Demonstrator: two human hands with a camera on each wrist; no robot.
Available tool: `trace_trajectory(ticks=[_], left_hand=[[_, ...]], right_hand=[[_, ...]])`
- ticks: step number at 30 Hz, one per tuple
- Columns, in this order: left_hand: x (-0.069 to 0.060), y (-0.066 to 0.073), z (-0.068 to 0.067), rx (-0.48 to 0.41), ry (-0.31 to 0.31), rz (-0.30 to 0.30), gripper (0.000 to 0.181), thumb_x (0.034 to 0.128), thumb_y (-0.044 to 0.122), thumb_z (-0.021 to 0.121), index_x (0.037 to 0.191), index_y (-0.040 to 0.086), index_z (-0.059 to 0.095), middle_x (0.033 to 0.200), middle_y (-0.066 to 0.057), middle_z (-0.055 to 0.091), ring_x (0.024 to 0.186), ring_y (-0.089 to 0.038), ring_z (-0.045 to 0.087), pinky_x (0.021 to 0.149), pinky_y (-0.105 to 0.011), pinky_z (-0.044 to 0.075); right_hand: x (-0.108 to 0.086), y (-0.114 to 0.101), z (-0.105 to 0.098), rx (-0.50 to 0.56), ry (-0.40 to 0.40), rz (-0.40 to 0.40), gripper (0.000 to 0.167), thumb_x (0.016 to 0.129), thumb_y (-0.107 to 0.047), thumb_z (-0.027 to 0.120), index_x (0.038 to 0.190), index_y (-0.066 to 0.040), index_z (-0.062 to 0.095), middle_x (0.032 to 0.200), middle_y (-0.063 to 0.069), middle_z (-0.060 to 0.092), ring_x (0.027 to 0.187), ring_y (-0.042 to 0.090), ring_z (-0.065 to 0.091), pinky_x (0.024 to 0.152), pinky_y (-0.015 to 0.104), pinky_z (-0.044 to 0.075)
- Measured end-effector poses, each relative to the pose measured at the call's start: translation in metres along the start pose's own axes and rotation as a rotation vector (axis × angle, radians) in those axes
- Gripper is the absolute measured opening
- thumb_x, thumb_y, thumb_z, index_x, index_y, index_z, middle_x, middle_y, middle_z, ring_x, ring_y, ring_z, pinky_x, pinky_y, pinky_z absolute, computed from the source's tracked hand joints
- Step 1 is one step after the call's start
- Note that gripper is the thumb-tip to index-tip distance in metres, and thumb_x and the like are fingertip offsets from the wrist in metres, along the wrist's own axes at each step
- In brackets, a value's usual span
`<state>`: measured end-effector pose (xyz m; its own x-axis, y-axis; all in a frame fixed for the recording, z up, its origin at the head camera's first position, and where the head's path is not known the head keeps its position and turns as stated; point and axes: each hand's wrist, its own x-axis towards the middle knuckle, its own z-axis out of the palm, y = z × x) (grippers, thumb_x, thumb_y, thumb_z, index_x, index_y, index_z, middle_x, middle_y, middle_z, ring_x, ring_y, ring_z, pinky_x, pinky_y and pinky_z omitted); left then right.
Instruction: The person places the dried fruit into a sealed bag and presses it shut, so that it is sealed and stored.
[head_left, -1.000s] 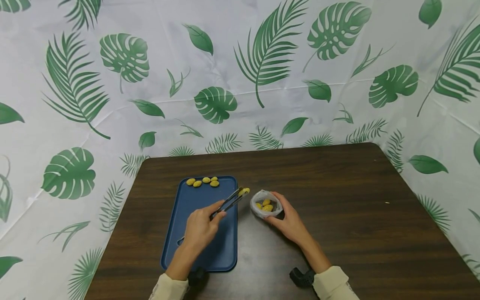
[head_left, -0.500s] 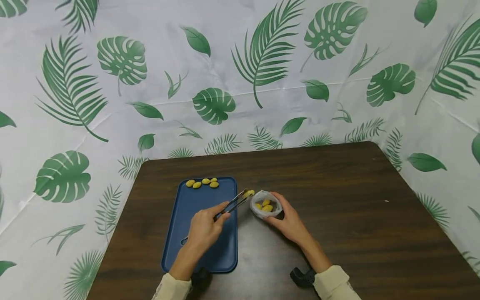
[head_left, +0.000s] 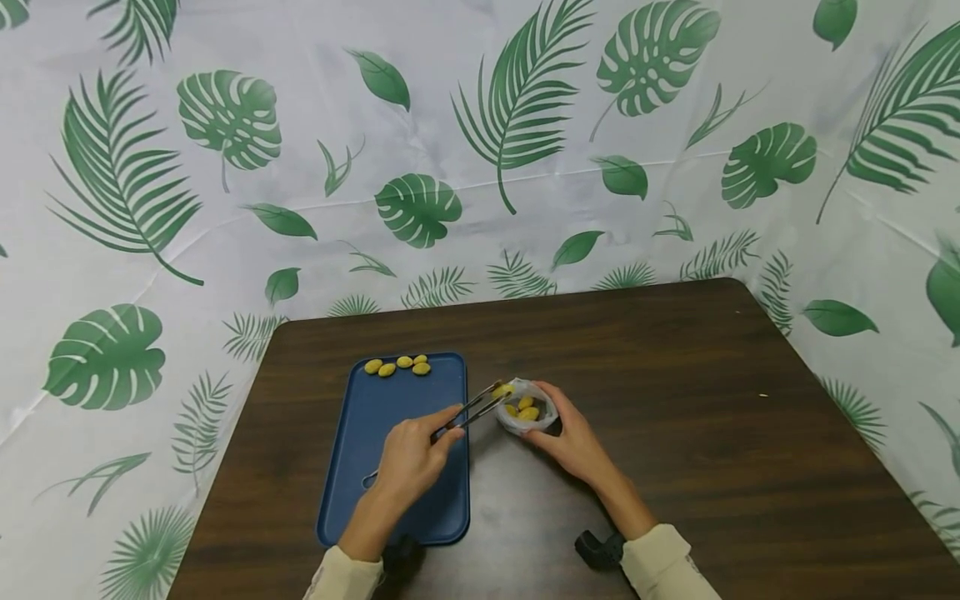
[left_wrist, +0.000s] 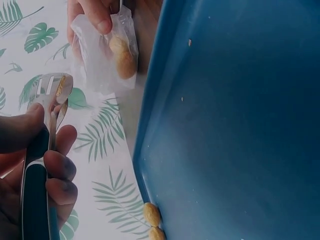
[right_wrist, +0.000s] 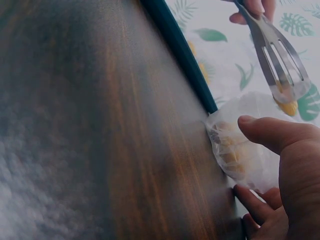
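Note:
My left hand [head_left: 411,457] grips metal tongs [head_left: 474,410] with slotted ends, which pinch a yellow oval piece [head_left: 502,390] at the left rim of a clear plastic bag [head_left: 516,427]. In the right wrist view the piece [right_wrist: 287,107] pokes out below the tongs' slotted end [right_wrist: 285,65], above the bag [right_wrist: 252,107]. My right hand [head_left: 573,437] holds the bag from its right side, thumb in front and fingers behind. Several yellow pieces [head_left: 528,413] lie inside the bag.
A blue tray [head_left: 397,433] lies left of the bag, partly under my left forearm, with several yellow pieces [head_left: 386,369] along its far edge. The dark wooden table [head_left: 712,417] meets a leaf-patterned cloth [head_left: 420,100] behind. A small light scrap [head_left: 763,395] lies at the right.
My left hand has moved the tongs and the pinched piece rightward, from over the tray's right edge to the bag's rim. My right hand keeps its hold, and the head view has shifted slightly.

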<state>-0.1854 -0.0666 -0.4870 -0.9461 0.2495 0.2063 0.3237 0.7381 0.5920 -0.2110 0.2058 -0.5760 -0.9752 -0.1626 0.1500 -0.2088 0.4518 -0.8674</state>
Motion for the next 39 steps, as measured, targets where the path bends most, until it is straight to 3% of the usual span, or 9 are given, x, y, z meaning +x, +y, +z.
trace_trajectory(ticks=[4, 13, 18, 22, 28, 39], left_hand=[[0.001, 0.002, 0.001, -0.012, -0.009, 0.018, 0.038, 0.094, 0.022, 0.076, 0.131, 0.017, 0.073, 0.053, 0.012, 0.043, 0.042, -0.002, 0.03, 0.046, -0.021, 0.027], [0.004, 0.006, 0.002, -0.008, -0.007, 0.048, 0.038, 0.0944, 0.023, 0.076, 0.132, 0.017, 0.073, 0.053, 0.013, 0.046, 0.041, 0.0, 0.031, 0.046, -0.022, 0.028], [0.005, 0.009, 0.002, -0.002, -0.008, 0.056, 0.038, 0.0946, 0.023, 0.075, 0.132, 0.019, 0.073, 0.058, 0.012, 0.054, 0.041, 0.0, 0.032, 0.045, -0.021, 0.027], [0.006, 0.008, 0.002, -0.022, -0.013, 0.066, 0.041, 0.0946, 0.023, 0.075, 0.134, 0.017, 0.071, 0.072, 0.01, 0.065, 0.044, 0.001, 0.035, 0.046, -0.021, 0.029], [0.007, 0.003, -0.003, -0.041, 0.017, 0.026, 0.045, 0.0939, 0.026, 0.076, 0.137, 0.013, 0.068, 0.091, 0.005, 0.073, 0.052, 0.004, 0.042, 0.05, -0.022, 0.035], [0.006, -0.016, -0.012, 0.021, 0.084, -0.067, 0.045, 0.0925, 0.025, 0.078, 0.135, 0.012, 0.069, 0.088, 0.002, 0.073, 0.051, -0.002, 0.042, 0.05, -0.023, 0.034]], right_hand=[[0.0, 0.0, 0.0, -0.004, -0.001, -0.001, 0.078, 0.088, -0.027, 0.083, 0.154, -0.026, 0.043, 0.152, 0.009, 0.053, 0.137, 0.033, 0.053, 0.11, 0.062, 0.04], [0.0, -0.001, 0.0, 0.004, 0.0, -0.006, 0.078, 0.087, -0.024, 0.083, 0.154, -0.026, 0.043, 0.15, 0.009, 0.054, 0.134, 0.033, 0.055, 0.108, 0.06, 0.041], [0.0, 0.001, 0.001, -0.006, 0.01, -0.011, 0.078, 0.087, -0.025, 0.083, 0.154, -0.026, 0.043, 0.15, 0.008, 0.055, 0.134, 0.032, 0.055, 0.108, 0.06, 0.041], [0.001, 0.001, 0.001, -0.003, 0.011, -0.013, 0.077, 0.087, -0.024, 0.084, 0.153, -0.026, 0.044, 0.149, 0.008, 0.055, 0.134, 0.033, 0.055, 0.109, 0.06, 0.041], [0.001, 0.002, 0.0, 0.006, 0.009, -0.029, 0.077, 0.086, -0.024, 0.084, 0.153, -0.025, 0.045, 0.15, 0.007, 0.055, 0.138, 0.033, 0.052, 0.112, 0.061, 0.039], [0.0, 0.002, 0.0, -0.006, 0.003, -0.017, 0.077, 0.088, -0.027, 0.083, 0.154, -0.025, 0.043, 0.152, 0.008, 0.053, 0.14, 0.034, 0.05, 0.111, 0.063, 0.038]])
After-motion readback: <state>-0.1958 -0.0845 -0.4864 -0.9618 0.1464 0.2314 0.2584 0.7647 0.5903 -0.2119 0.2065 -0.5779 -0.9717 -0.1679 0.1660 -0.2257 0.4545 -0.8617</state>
